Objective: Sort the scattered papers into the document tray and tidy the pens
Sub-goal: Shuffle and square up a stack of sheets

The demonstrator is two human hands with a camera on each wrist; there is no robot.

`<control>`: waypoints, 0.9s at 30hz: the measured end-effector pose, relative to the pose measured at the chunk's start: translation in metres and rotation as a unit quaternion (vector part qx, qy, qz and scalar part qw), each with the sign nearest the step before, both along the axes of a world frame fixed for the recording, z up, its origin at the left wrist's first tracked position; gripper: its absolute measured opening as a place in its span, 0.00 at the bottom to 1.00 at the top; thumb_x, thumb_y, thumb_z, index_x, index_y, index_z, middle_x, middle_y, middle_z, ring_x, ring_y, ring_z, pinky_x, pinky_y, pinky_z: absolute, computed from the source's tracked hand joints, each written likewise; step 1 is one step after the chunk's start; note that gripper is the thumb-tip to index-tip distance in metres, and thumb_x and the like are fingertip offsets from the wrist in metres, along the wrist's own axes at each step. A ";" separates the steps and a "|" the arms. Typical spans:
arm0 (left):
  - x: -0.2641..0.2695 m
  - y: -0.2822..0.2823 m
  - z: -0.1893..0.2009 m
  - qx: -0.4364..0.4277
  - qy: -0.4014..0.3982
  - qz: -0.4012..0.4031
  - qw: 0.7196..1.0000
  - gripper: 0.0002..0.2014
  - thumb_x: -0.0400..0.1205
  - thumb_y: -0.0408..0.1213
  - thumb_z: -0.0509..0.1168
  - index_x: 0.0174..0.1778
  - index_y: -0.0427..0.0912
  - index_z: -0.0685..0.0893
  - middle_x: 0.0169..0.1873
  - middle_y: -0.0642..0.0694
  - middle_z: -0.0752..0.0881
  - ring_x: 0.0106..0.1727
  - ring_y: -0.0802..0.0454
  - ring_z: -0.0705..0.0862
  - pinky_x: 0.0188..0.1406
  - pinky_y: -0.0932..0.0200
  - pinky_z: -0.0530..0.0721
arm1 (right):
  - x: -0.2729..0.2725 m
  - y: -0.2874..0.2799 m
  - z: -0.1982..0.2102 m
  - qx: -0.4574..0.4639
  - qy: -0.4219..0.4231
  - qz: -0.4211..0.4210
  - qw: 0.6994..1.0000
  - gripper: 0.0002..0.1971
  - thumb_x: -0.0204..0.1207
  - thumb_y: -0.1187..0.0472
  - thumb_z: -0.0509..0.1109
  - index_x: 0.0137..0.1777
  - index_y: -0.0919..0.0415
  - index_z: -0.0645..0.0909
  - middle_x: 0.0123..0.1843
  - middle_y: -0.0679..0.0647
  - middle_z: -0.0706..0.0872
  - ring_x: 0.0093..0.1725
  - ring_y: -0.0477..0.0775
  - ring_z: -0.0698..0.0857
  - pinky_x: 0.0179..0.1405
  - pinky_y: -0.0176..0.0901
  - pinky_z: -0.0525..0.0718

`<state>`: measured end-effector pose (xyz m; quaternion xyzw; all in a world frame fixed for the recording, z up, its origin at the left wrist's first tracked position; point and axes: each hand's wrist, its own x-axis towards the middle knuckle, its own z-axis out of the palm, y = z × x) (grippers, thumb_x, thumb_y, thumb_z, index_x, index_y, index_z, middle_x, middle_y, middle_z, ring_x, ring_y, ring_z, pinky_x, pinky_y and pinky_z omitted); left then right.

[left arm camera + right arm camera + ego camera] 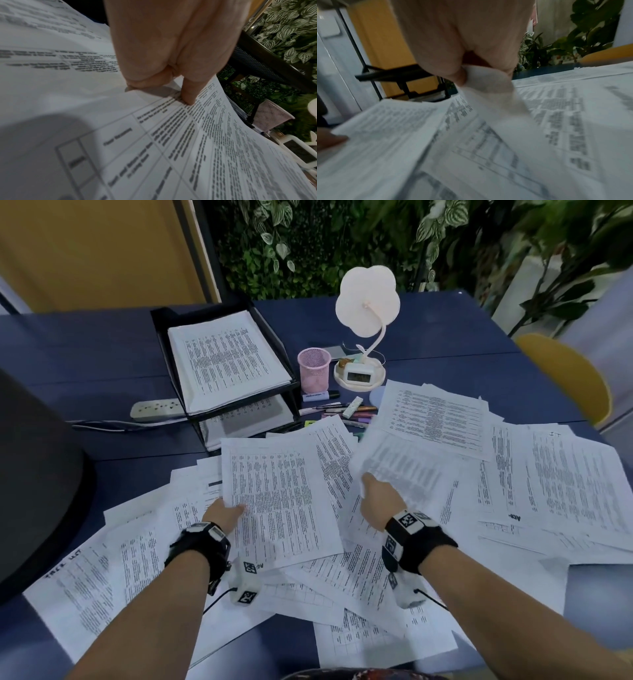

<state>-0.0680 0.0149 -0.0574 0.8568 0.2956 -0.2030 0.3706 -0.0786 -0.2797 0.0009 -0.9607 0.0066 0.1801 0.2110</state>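
I have both hands down in the spread of white printed papers (342, 573) covering the dark blue tabletop (102, 344). My left hand (222, 513) pinches the near-left edge of one white printed sheet with a table on it (277, 501), thumb pressed on top and fingers (147, 79) curled under its edge; that sheet lies just in front of the black two-tier mesh document tray (274, 337). My right hand (378, 498) is clenched on a bunched corner of another white printed page (407, 467), which looks blurred and lies to the right of the tray, in front of the pens. The tray stands behind the papers, with a stack of printed pages on its upper tier and more on the lower one. Right of the tray stands a pink mesh pen cup (314, 369), and the assorted pens and markers (342, 410) lie loose on the tabletop in front of that cup, partly under the paper edges.
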 end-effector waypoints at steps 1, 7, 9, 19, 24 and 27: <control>0.001 0.001 0.000 -0.002 -0.001 0.001 1.000 0.25 0.84 0.43 0.61 0.74 0.32 0.71 0.70 0.34 0.77 0.69 0.36 0.76 0.68 0.49 0.74 | 0.002 0.008 0.004 0.039 -0.007 0.002 0.999 0.14 0.83 0.68 0.53 0.67 0.65 0.67 0.34 0.55 0.77 0.31 0.55 0.77 0.25 0.42 0.73; 0.001 0.005 0.005 -0.089 0.013 0.103 0.991 0.24 0.88 0.51 0.49 0.74 0.37 0.69 0.78 0.35 0.67 0.77 0.38 0.67 0.73 0.52 0.65 | -0.006 0.058 0.022 0.177 0.081 0.067 0.979 0.28 0.88 0.53 0.51 0.83 0.63 0.51 0.81 0.62 0.65 0.78 0.61 0.68 0.74 0.45 0.67; 0.002 0.010 -0.006 -0.161 0.004 0.153 0.975 0.44 0.79 0.70 0.47 0.80 0.37 0.62 0.80 0.37 0.63 0.79 0.38 0.64 0.78 0.43 0.61 | -0.010 0.066 0.015 0.216 0.133 0.085 0.963 0.31 0.86 0.44 0.52 0.83 0.60 0.55 0.83 0.56 0.62 0.81 0.58 0.63 0.77 0.46 0.60; 0.009 0.011 -0.006 -0.273 -0.029 0.191 0.942 0.61 0.60 0.85 0.49 0.81 0.44 0.63 0.79 0.41 0.66 0.78 0.41 0.67 0.79 0.44 0.62 | 0.016 0.041 -0.035 0.032 0.079 0.018 0.996 0.26 0.81 0.48 0.64 0.73 0.63 0.71 0.71 0.60 0.77 0.68 0.59 0.78 0.65 0.45 0.77; 0.013 0.009 -0.007 -0.040 -0.009 0.023 0.999 0.32 0.81 0.47 0.66 0.77 0.34 0.67 0.74 0.37 0.73 0.72 0.38 0.74 0.71 0.49 0.73 | 0.022 0.037 -0.047 0.018 0.055 -0.001 0.998 0.22 0.80 0.58 0.63 0.74 0.58 0.72 0.72 0.57 0.76 0.71 0.60 0.74 0.68 0.50 0.76; 0.016 0.013 -0.009 0.011 -0.032 0.022 0.999 0.28 0.83 0.39 0.64 0.77 0.32 0.66 0.73 0.36 0.73 0.72 0.37 0.74 0.72 0.48 0.72 | 0.020 0.033 -0.049 -0.075 0.056 -0.055 0.994 0.28 0.73 0.56 0.67 0.73 0.52 0.67 0.72 0.56 0.70 0.71 0.62 0.69 0.67 0.59 0.75</control>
